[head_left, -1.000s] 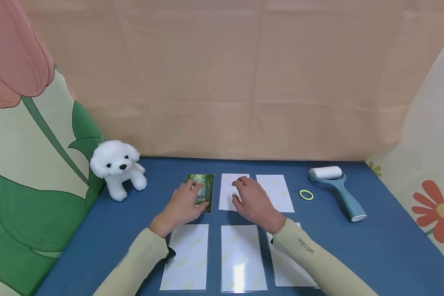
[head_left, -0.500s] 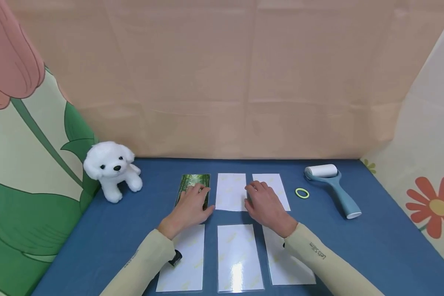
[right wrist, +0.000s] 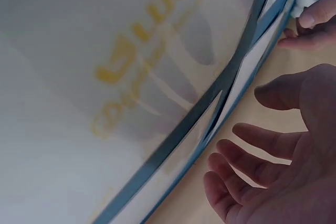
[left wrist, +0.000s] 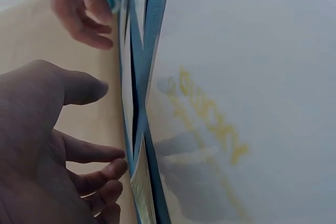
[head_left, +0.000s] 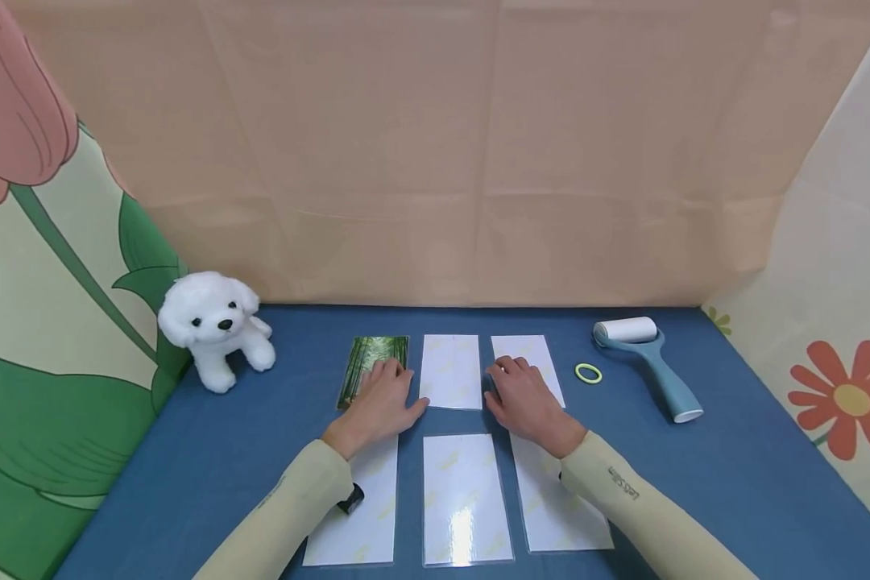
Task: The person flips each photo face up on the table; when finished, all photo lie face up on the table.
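In the head view my left hand (head_left: 380,407) is over the lower part of a forest photo (head_left: 379,348), hiding much of it. Its fingers are loosely bent, and the thumb points toward the white card (head_left: 450,370) in the back middle. My right hand (head_left: 529,409) hovers over the left side of the back right white card (head_left: 522,346), fingers spread and bent. Both wrist views show a gap between thumb and fingers, holding nothing. Nearer me lie a left card (head_left: 362,524), a middle card (head_left: 464,483) and a right card (head_left: 561,515), all white with faint yellow print.
A white plush dog (head_left: 213,330) sits at the back left of the blue table (head_left: 732,499). To the right lie a yellow-green ring (head_left: 588,373) and a lint roller (head_left: 660,366) with a blue handle. A beige cloth (head_left: 478,161) hangs behind.
My right hand has moved right, off the back middle card to the back right one. My left hand has shifted slightly right across the photo. The head view has turned a little right.
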Motion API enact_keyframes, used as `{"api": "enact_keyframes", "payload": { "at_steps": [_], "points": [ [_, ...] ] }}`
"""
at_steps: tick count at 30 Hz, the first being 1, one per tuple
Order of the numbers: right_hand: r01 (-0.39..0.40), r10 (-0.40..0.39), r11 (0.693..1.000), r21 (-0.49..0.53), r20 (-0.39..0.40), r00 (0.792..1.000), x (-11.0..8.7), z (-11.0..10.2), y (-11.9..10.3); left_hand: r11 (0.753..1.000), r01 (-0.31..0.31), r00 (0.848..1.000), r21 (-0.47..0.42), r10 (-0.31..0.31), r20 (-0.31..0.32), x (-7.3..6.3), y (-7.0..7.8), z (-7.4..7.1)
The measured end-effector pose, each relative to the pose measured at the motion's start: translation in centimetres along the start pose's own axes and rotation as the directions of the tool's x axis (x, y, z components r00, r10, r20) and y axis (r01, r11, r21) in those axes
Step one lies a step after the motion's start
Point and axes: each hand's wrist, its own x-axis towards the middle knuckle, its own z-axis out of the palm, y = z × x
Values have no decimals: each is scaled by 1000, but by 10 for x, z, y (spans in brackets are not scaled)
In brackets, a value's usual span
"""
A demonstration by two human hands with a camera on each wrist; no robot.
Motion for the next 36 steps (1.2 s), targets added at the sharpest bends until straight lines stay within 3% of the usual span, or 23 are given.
{"api": "enact_keyframes", "payload": {
  "at_steps": [7,13,22,27,32,36],
  "points": [
    [3,1,999,-44,103,995,10,-1,-4,999,43,995,14,-44,85,11,1,3],
    [-28,42,997,-73,208,977,15,0,-7,997,75,988,7,-75,131,16,7,2],
    [-5,21,997,-77,216,976,17,-5,-7,996,79,987,-32,-74,143,18,10,1],
    [-23,35,998,-50,242,970,19,-4,-5,989,93,986,-120,-74,150,19,9,1],
    [-56,56,998,-7,279,959,24,-2,-4,943,115,990,-312,-83,116,20,8,-4],
    [-85,64,995,57,302,951,27,-2,-3,860,148,988,-489,-105,114,21,8,-9]
  ]
}}
